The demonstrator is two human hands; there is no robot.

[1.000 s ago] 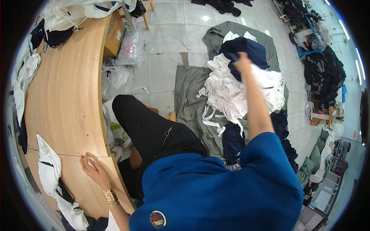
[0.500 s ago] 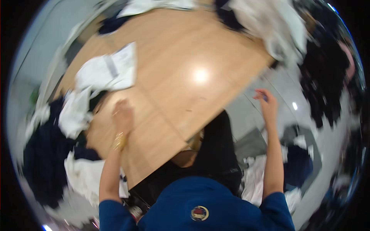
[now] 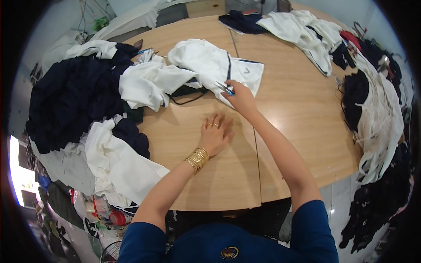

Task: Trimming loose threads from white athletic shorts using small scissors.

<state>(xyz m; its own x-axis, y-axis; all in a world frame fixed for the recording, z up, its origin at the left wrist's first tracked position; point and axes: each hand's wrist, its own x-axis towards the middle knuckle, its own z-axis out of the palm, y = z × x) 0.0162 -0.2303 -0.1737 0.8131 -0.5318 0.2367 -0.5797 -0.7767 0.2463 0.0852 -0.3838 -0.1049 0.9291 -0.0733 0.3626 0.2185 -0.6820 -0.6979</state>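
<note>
**Caller:** Right, we're looking down on a round light-brown wooden table [image 3: 280, 131], and both hands are on it. The left hand [image 3: 215, 133] lies flat on bare wood, fingers spread, palm down, gripping nothing. Gold bangles [image 3: 197, 158] are stacked at that wrist, and there's a ring on one finger.

**Partner:** And the right hand [image 3: 240, 99]?

**Caller:** Reaching further out, closed around a small pair of blue-handled thread snips [image 3: 224, 88]. The blades point up and left, touching the edge of a white garment with dark trim [image 3: 210, 63] spread across the middle of the table.

**Partner:** So the hands are apart?

**Caller:** Apart, yes, the right one just beyond the left.

**Partner:** What's around them?

**Caller:** Cloth everywhere. A big heap of dark navy fabric [image 3: 74, 101] at the left edge, with white pieces [image 3: 118, 164] spilling below it over the rim. At the far side lies a navy folded piece [image 3: 243, 22] beside another white garment [image 3: 302, 30]. Along the right edge hangs a pile of white and black fabric [image 3: 377, 114].
</note>
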